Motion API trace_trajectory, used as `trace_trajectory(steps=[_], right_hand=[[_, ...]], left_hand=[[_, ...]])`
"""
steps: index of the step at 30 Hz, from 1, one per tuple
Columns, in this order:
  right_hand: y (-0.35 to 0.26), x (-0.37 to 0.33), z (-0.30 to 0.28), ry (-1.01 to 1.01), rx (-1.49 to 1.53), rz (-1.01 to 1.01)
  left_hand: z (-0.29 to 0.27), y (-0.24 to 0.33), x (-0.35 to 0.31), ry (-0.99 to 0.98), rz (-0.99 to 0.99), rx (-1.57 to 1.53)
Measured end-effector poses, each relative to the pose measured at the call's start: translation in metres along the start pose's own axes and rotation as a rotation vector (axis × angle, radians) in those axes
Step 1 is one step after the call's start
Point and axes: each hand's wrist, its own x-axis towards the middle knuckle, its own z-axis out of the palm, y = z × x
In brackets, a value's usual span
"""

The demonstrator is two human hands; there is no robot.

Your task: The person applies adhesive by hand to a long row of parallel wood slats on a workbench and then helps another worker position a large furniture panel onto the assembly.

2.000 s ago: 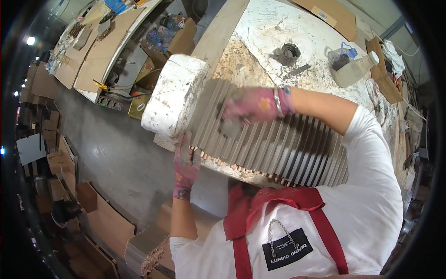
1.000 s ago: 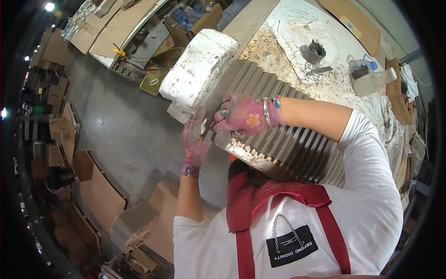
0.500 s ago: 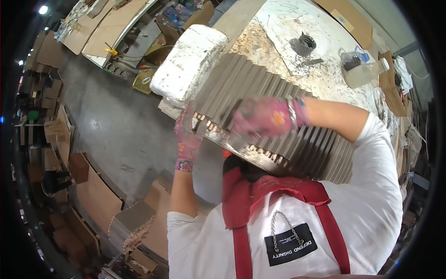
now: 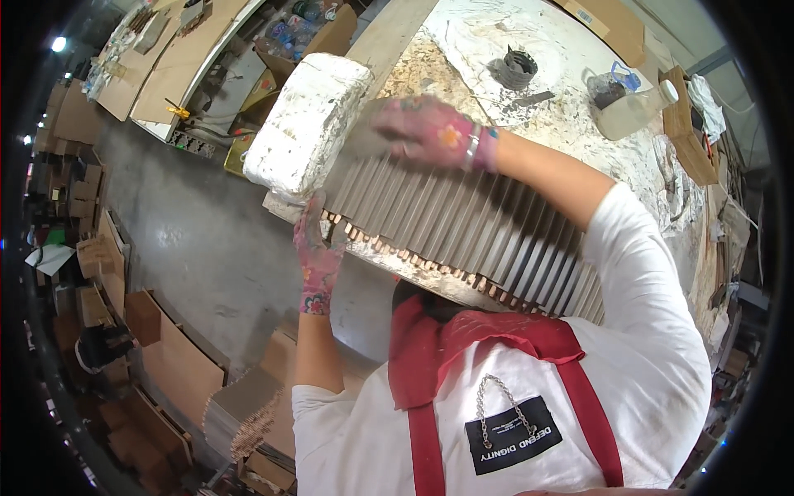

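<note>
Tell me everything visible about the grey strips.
The strips are long, narrow and metal-looking, side by side on the table, their copper-coloured ends along the near edge. A white block lies to their left. The right hand is over their far left part, the left hand by the near left corner; contact is unclear.

The gloved left grip is at the near left corner of a row of grey strips beside a white block; the gloved right grip, slightly blurred, is over the row's far edge. A dark ring-shaped roll and a cloudy bottle stand on the bench.
</note>
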Motion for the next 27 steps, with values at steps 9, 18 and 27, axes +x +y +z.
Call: trace_trajectory(steps=[9, 18, 27], right_hand=[[-0.038, -0.043, 0.004, -0.22, -0.011, -0.318], [-0.01, -0.068, -0.006, -0.056, -0.052, -0.227], [0.002, -0.062, -0.018, -0.115, -0.027, 0.064]], left_hand=[[0.007, -0.017, -0.009, 0.025, -0.001, -0.068], [0.008, -0.037, -0.016, -0.047, 0.158, -0.177], [0.001, -0.015, -0.004, -0.149, -0.001, -0.191]])
